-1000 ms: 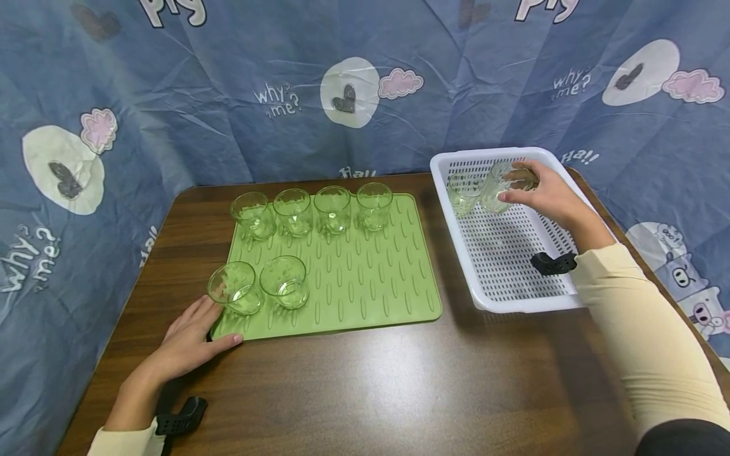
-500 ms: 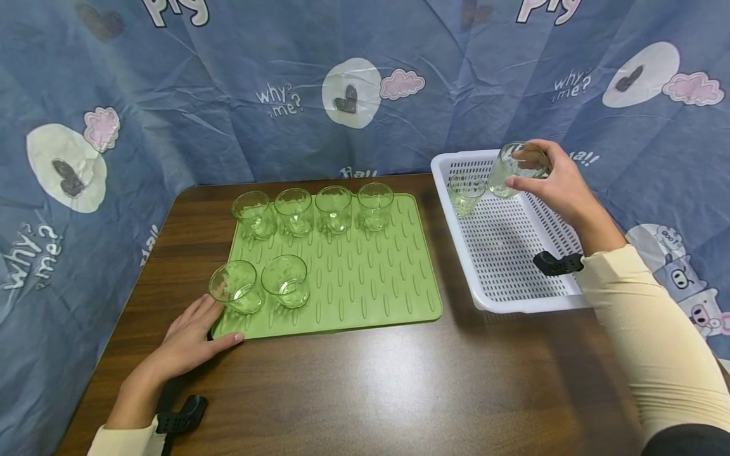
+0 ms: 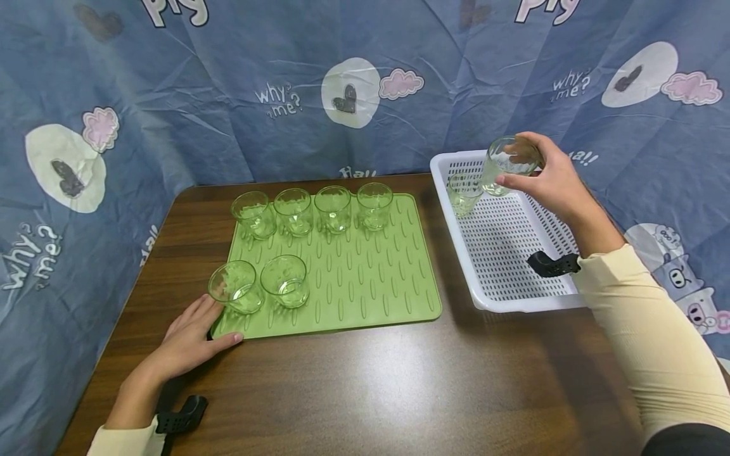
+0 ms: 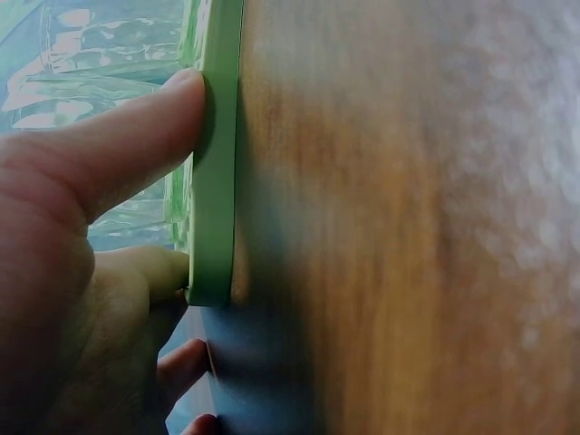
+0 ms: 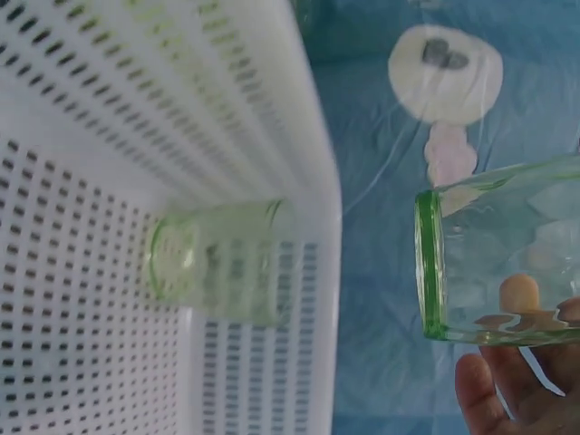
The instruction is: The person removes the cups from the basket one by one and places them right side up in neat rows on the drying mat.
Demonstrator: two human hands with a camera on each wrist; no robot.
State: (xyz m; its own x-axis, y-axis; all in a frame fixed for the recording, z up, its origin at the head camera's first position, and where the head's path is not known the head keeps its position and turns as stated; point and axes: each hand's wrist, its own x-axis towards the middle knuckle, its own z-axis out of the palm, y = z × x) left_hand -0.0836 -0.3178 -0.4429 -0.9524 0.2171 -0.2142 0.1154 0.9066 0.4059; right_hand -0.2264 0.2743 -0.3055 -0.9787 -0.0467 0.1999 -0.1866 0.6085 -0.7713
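My right hand [image 3: 556,180] grips a clear glass tumbler [image 3: 495,174], thumb on the near side and fingers on the far side. It is held up above the back of the white basket [image 3: 478,297], slightly tilted. In the right wrist view the tumbler's thick base [image 5: 429,267] hangs beyond the basket rim. Another glass [image 3: 463,195] stands in the basket's back left corner. At the near left corner of the green mat [image 3: 365,278], my left hand [image 3: 188,339] rests with fingers extended, its thumb [image 4: 149,127] touching the mat's edge.
Several glasses stand upright on the mat: a back row ending with a glass [image 3: 374,215] on the right, and two in front, a left glass [image 3: 242,301] and a right glass [image 3: 289,291]. A patterned blue cloth [image 3: 217,95] hangs behind the wooden table [image 3: 342,392].
My right hand has lifted the tumbler up from inside the basket, then shifted slightly left with it. My left hand has stayed at the mat corner.
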